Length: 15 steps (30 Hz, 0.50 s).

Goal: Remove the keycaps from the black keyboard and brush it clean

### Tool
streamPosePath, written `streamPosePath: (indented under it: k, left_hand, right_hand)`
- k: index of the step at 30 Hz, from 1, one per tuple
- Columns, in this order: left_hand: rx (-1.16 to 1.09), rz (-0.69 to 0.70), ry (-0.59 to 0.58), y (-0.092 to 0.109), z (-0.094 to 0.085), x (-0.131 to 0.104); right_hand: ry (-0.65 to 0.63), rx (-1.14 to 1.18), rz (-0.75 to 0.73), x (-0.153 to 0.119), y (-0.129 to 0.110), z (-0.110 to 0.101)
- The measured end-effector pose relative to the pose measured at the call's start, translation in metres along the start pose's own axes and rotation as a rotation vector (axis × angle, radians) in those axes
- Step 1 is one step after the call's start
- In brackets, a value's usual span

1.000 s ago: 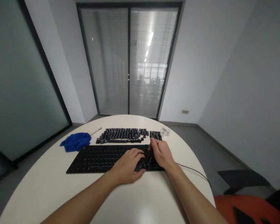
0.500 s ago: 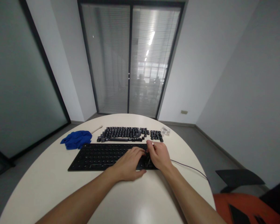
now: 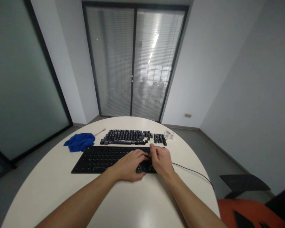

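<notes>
The right hand point(image 3: 161, 159) is curled in narrow, thumb against the fingers, over the right part of the keyboard point(image 3: 102, 155), and closes on a thin wire tool point(image 3: 151, 165) that it mostly hides; the wires point down at the keys' area. Just beside it, the left hand point(image 3: 131, 165) lies palm down, fairly wide, its fingers reaching toward the tool and its thumb at the keyboard's near edge. The keyboard lies flat on the white table point(image 3: 123, 202), its left part stripped down to rows of black switches; what lies under the hands is hard to make out. A cable point(image 3: 192, 170) runs off to the right and over the table's edge. Just beyond the keyboard, loose black keycaps point(image 3: 125, 136) sit in keyboard order, a long one in the nearest row. A crumpled blue cloth point(image 3: 80, 142) lies by the keyboard's far left corner, with a pale stick point(image 3: 100, 131) near it. Right of the keycaps are small whitish pieces point(image 3: 169, 135), too blurred to name. A red chair point(image 3: 247, 210) stands at the right.
</notes>
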State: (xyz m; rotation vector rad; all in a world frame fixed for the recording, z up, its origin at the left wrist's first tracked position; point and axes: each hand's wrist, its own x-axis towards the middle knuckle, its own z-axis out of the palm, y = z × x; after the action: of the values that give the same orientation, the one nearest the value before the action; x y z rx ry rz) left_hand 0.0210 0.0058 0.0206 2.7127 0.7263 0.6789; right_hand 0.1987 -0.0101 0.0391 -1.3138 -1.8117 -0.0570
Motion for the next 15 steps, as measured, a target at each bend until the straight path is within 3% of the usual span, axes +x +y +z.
streamPosePath:
  k: [15]
  left_hand:
    - [0.016, 0.01, 0.002, 0.0002, 0.0005, -0.0001]
  right_hand:
    - [0.035, -0.009, 0.043, -0.0011, -0.0016, 0.0043]
